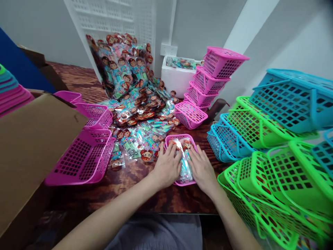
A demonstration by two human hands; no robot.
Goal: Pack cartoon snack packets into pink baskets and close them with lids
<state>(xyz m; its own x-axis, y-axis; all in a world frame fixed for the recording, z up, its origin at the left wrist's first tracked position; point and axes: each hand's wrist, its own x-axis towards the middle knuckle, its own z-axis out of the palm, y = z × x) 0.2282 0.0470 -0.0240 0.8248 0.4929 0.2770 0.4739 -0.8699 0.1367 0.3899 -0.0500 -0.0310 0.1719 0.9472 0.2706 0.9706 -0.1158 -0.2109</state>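
Note:
A small pink basket (182, 184) stands on the dark wood-patterned table right in front of me, filled with clear plastic packets (185, 166) that carry red-haired cartoon heads and teal contents. My left hand (168, 165) lies over the basket's left side, fingers outstretched on the packets and rim. On the right side, my right hand (202, 168) rests the same way, its fingers spread and flat. Neither hand is wrapped round anything. Between them a strip of shiny packets shows; those under the palms are hidden.
Loose packets (145, 107) heap up beyond the basket, against a white crate (109, 17). Empty pink baskets (78, 163) and a cardboard box (33, 146) stand left. Stacked pink baskets (223, 62) and a white foam box (174, 76) are behind; green baskets (291, 173) and blue baskets (291, 100) crowd the right.

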